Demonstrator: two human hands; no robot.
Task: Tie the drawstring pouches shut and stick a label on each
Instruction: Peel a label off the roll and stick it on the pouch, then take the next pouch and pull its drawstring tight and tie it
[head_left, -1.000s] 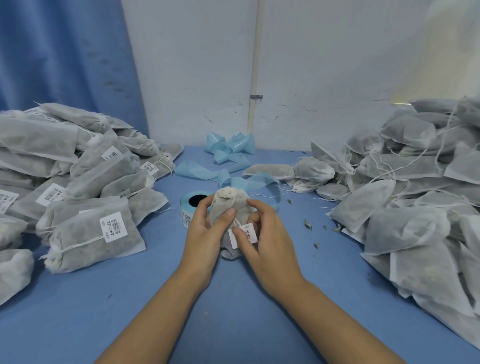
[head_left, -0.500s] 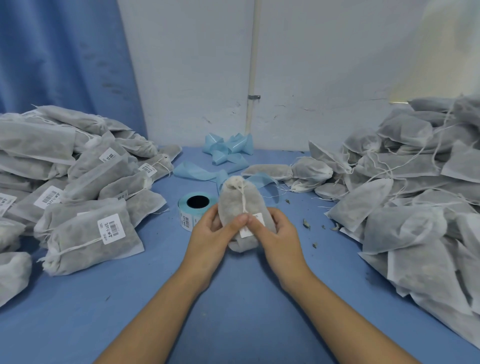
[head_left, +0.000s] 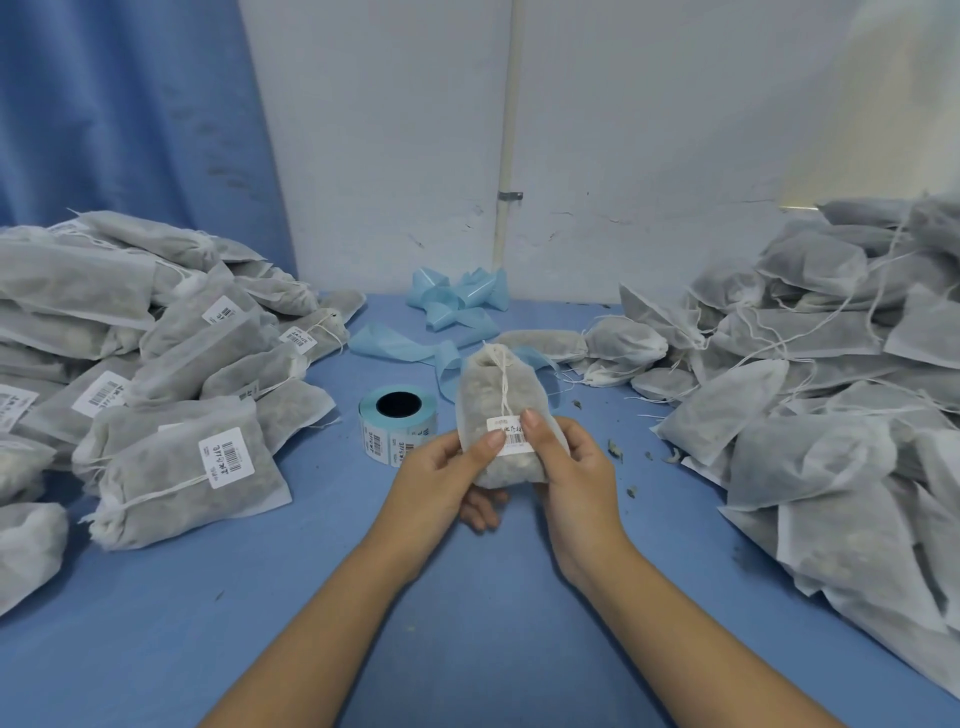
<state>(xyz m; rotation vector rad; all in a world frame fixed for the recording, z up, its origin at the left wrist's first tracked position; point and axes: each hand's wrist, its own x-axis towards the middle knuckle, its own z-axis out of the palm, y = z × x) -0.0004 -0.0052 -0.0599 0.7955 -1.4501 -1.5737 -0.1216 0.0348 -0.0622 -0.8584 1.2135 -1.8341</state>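
Note:
A grey fabric drawstring pouch (head_left: 496, 400) is held upright above the blue table, its neck tied with white string. A white barcode label (head_left: 510, 432) lies on its front, with both thumbs pressing on it. My left hand (head_left: 441, 478) grips the pouch from the left and below. My right hand (head_left: 571, 467) grips it from the right. A roll of labels (head_left: 397, 423) on blue backing stands just left of the pouch.
A pile of labelled, tied pouches (head_left: 171, 415) fills the left side. A pile of unlabelled pouches (head_left: 821, 415) with loose strings fills the right. Crumpled blue backing strips (head_left: 452, 301) lie at the back by the wall. Small crumbs (head_left: 615, 449) dot the table (head_left: 311, 597).
The pouch has been turned upright and lifted slightly, so its tied neck points away from me. Both thumbs have moved onto the label on its front.

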